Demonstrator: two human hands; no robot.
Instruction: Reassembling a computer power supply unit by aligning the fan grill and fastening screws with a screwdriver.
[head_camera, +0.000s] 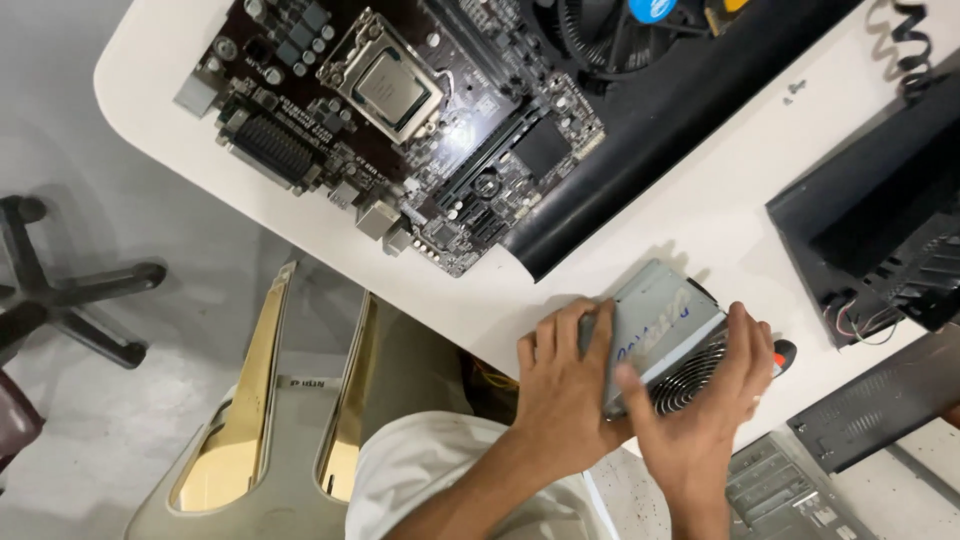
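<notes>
A grey metal power supply box (660, 315) with a round fan grille (690, 380) rests at the near edge of the white table (700, 200). My left hand (565, 385) grips its left side, fingers curled over the top edge. My right hand (705, 415) covers the fan side, thumb pressed on the front face. A screwdriver handle with an orange and black tip (783, 352) pokes out from under my right hand's fingers.
A motherboard (400, 120) with an exposed processor (390, 85) lies at the table's far left, partly on a black mat (640, 160). A cooler fan (610, 30) sits at the top. Black case parts (880, 220) and a perforated panel (880, 395) stand right. A chair base (70, 290) is on the floor.
</notes>
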